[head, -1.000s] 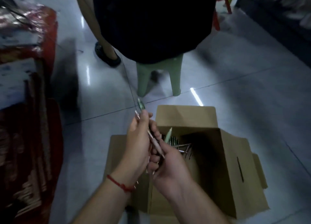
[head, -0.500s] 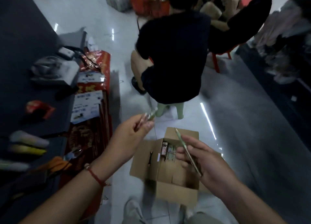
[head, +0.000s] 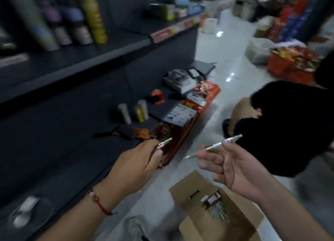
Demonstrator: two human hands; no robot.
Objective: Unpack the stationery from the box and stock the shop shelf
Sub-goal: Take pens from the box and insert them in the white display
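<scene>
I see the open cardboard box (head: 213, 213) on the pale floor (head: 222, 78); blurred tubes (head: 124, 112) stand on the dark lower shelf (head: 72, 132), left.

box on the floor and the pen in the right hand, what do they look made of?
Box: brown corrugated cardboard by the look, matte, with folded flaps and a cut hand slot. Pen in the right hand: probably plastic, pale green barrel with a light printed label; too blurred to be sure.

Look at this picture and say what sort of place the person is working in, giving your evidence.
Most likely a shop aisle during restocking. Dark shelving carries bottles above a strip of price labels, packaged goods stand on the tiled floor, and an open cardboard box lies below the hands.
</scene>
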